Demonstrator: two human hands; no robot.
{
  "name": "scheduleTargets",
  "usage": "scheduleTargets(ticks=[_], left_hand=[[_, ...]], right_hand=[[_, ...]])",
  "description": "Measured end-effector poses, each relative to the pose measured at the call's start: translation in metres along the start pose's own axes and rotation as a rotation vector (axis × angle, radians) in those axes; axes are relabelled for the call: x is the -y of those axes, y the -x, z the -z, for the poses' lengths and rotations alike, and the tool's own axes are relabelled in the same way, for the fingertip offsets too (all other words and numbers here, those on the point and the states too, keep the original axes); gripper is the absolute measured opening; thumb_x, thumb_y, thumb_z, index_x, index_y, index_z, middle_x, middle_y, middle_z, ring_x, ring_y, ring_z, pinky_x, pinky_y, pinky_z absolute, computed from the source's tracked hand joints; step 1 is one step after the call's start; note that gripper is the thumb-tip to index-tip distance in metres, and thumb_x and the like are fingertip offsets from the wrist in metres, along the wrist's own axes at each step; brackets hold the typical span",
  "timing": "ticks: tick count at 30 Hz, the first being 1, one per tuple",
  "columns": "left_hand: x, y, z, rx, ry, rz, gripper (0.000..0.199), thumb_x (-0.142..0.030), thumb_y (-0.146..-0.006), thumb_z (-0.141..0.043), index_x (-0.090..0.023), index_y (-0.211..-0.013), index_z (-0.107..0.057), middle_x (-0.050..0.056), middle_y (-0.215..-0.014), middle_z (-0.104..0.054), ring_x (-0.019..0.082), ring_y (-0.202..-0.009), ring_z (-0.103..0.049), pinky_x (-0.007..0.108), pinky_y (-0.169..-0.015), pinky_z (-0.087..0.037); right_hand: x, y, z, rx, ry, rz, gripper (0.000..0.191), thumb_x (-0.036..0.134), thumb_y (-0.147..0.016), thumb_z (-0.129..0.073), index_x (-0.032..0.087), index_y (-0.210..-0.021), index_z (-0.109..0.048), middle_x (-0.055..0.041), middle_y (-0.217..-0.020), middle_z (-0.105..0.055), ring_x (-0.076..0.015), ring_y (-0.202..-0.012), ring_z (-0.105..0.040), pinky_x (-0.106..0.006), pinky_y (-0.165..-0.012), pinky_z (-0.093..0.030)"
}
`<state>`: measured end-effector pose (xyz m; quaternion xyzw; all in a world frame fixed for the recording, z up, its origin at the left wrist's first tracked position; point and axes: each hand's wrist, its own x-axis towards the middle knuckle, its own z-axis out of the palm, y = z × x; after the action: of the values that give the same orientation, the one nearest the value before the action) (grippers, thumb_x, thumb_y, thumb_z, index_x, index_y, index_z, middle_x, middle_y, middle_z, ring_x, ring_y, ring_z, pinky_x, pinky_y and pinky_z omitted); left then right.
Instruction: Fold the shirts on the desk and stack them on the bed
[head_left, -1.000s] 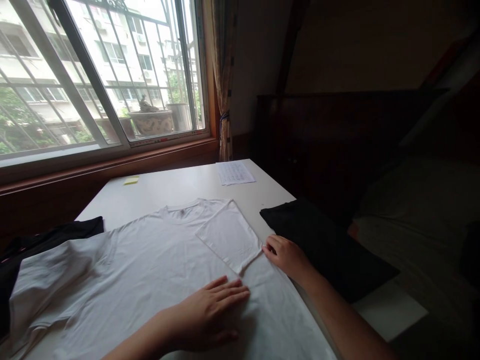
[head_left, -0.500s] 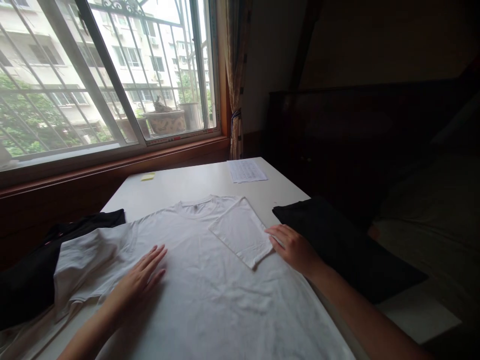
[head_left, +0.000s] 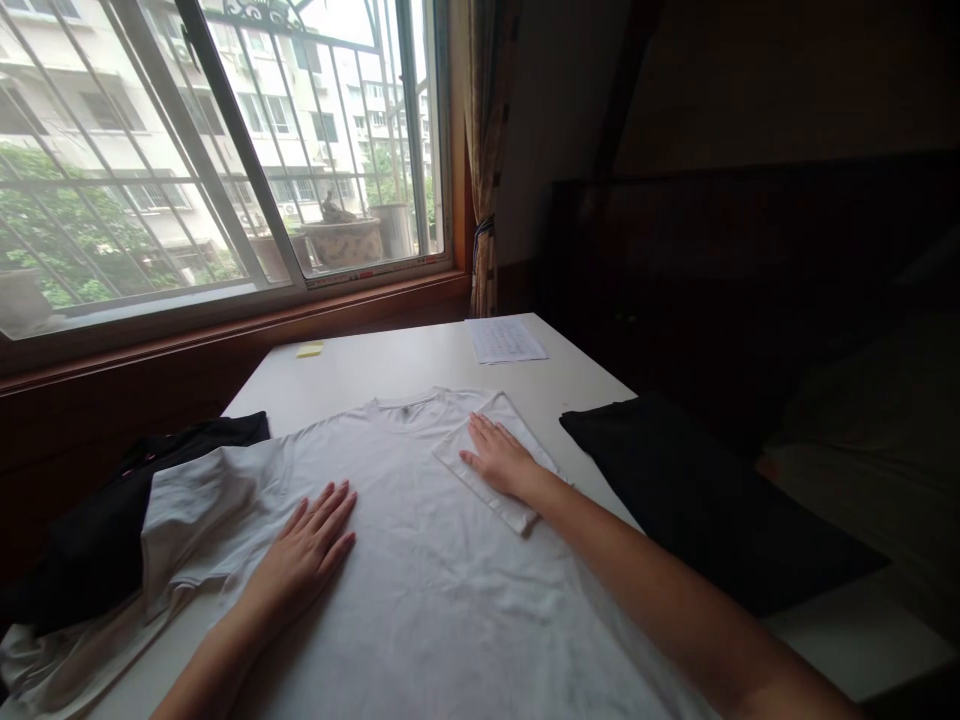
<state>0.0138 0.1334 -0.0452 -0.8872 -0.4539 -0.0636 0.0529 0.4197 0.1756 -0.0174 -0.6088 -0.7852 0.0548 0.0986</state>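
A white T-shirt (head_left: 420, 580) is spread over the table with its collar toward the window. Its right-hand sleeve is folded inward over the shirt front. On that folded sleeve my right hand (head_left: 496, 455) lies flat, fingers stretched out. My left hand (head_left: 316, 535) rests on the left part of the shirt, palm down with the fingers slightly apart. The other sleeve extends to the left, rumpled, beside a dark garment. Neither hand grips the cloth.
A folded black cloth (head_left: 705, 500) lies on the right of the white table (head_left: 375, 365). Dark clothing (head_left: 97, 530) is heaped at the left edge. Printed paper (head_left: 506, 341) and a yellow sticky note (head_left: 309, 349) lie at the far end, below a barred window.
My right hand has moved from the shirt's right edge inward onto the folded sleeve. My left hand stays on the left side, now flatter on the cloth. The view has shifted slightly.
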Motion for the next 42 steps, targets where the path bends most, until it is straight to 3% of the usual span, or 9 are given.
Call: scheduleTargets(ticks=[5, 14, 33, 38, 42], left_hand=[[-0.002, -0.001, 0.002, 0.026, -0.003, 0.005, 0.060, -0.051, -0.108, -0.034, -0.030, -0.164, -0.025, 0.003, -0.168, -0.030, 0.026, -0.156, -0.030, 0.054, -0.126, -0.029], [-0.008, -0.001, 0.002, -0.006, 0.003, 0.038, 0.060, -0.053, -0.107, -0.035, -0.031, -0.163, -0.031, 0.003, -0.168, -0.032, 0.026, -0.156, -0.031, 0.051, -0.127, -0.028], [-0.053, -0.006, 0.002, -0.025, 0.017, 0.172, 0.062, -0.055, -0.106, -0.034, -0.027, -0.161, -0.036, 0.007, -0.168, -0.034, 0.028, -0.156, -0.031, 0.055, -0.126, -0.027], [-0.024, -0.002, 0.016, -0.067, 0.069, 0.162, 0.054, -0.050, -0.105, -0.040, -0.024, -0.150, -0.053, 0.008, -0.161, -0.048, 0.028, -0.149, -0.044, 0.050, -0.121, -0.040], [0.028, 0.021, 0.051, -0.341, 0.045, 0.370, 0.042, -0.043, -0.103, -0.043, -0.023, -0.132, -0.065, 0.008, -0.146, -0.062, 0.028, -0.139, -0.054, 0.045, -0.116, -0.045]], right_hand=[[-0.006, -0.009, -0.011, 0.031, -0.021, -0.031, 0.081, 0.062, -0.105, -0.024, 0.007, -0.165, -0.026, -0.0138, -0.173, -0.017, -0.0260, -0.161, -0.012, -0.045, -0.130, -0.009], [-0.012, -0.007, -0.006, 0.047, -0.004, -0.052, 0.079, 0.061, -0.105, -0.026, 0.012, -0.166, -0.025, -0.0103, -0.173, -0.017, -0.0235, -0.161, -0.014, -0.043, -0.131, -0.009], [-0.061, -0.007, -0.004, -0.027, 0.075, -0.098, 0.078, 0.058, -0.103, -0.029, 0.007, -0.163, -0.032, -0.0140, -0.171, -0.025, -0.0251, -0.159, -0.022, -0.042, -0.130, -0.017], [-0.068, -0.008, -0.008, -0.029, 0.097, -0.145, 0.078, 0.057, -0.104, -0.029, 0.007, -0.163, -0.030, -0.0119, -0.171, -0.023, -0.0238, -0.159, -0.021, -0.043, -0.129, -0.018], [-0.071, -0.009, -0.014, -0.075, 0.093, -0.143, 0.074, 0.053, -0.104, -0.031, 0.007, -0.161, -0.035, -0.0121, -0.170, -0.029, -0.0238, -0.158, -0.025, -0.043, -0.129, -0.020]])
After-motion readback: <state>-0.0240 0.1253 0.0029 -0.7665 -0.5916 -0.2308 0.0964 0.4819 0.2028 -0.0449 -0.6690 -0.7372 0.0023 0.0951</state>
